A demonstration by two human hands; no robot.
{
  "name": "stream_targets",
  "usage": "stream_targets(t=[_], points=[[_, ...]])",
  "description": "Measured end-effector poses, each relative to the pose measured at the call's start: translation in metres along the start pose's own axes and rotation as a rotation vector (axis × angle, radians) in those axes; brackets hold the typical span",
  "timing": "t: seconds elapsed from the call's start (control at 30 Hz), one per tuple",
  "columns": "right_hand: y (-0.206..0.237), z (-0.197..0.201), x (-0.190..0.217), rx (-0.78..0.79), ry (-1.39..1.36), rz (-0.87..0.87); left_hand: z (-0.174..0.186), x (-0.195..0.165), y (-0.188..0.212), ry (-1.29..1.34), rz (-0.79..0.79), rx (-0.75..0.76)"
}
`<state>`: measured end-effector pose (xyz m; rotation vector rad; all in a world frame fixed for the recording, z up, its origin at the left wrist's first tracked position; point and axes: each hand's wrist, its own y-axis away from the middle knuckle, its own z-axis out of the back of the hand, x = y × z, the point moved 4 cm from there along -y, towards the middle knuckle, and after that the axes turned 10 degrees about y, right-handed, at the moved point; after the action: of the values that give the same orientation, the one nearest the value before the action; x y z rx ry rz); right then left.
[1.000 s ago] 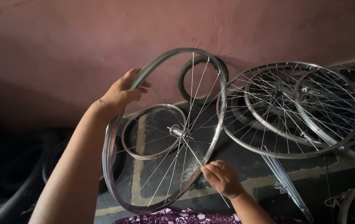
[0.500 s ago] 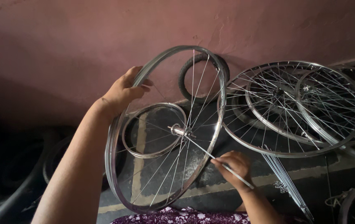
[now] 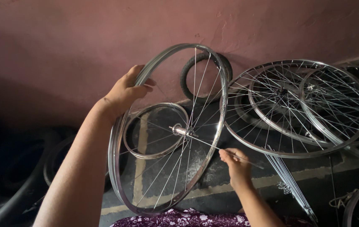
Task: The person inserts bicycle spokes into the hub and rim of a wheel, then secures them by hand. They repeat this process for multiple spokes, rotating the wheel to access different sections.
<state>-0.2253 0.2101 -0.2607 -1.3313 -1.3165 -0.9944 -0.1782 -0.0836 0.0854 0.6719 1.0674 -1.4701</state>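
Note:
A shiny bicycle wheel rim (image 3: pixel 116 168) stands tilted in front of me, with a metal hub (image 3: pixel 178 130) in its middle and thin spokes running out to the rim. My left hand (image 3: pixel 125 92) grips the rim's upper left edge. My right hand (image 3: pixel 235 163) pinches a loose spoke (image 3: pixel 213 146) that runs from the hub out past the rim's right side. Only part of the rim is laced with spokes.
Several spoked wheels (image 3: pixel 297 105) lean against the pink wall (image 3: pixel 62 50) on the right. A small bare rim (image 3: pixel 154 131) and a black tyre (image 3: pixel 186 75) sit behind my wheel. A bundle of loose spokes (image 3: pixel 290 183) lies on the floor. Dark tyres (image 3: pixel 15 168) lie at left.
My right hand has moved right and slightly up along the spoke, drawing it out past the rim. My left hand has kept its hold on the rim.

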Motion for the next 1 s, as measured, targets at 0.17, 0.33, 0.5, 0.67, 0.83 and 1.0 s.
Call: stream_targets(t=[0.17,0.33,0.5,0.67,0.83,1.0], points=[[-0.012,0.018,0.014,-0.03,-0.041,0.094,-0.002,-0.003,0.001,-0.022,0.007,-0.001],[-0.011,0.012,0.014,-0.003,-0.048,0.11,-0.004,-0.005,0.001,-0.054,0.028,-0.013],[-0.003,0.013,0.018,-0.063,0.21,0.181,-0.004,-0.007,0.003,-0.005,0.027,-0.003],[-0.009,0.019,0.018,-0.054,0.211,0.22,-0.006,-0.004,0.004,-0.007,0.022,0.001],[-0.009,0.016,0.007,-0.005,0.118,0.128,-0.008,0.005,0.001,0.003,-0.008,-0.008],[0.003,0.011,0.01,-0.017,0.195,0.187,-0.012,0.007,0.017,0.075,-0.048,0.015]])
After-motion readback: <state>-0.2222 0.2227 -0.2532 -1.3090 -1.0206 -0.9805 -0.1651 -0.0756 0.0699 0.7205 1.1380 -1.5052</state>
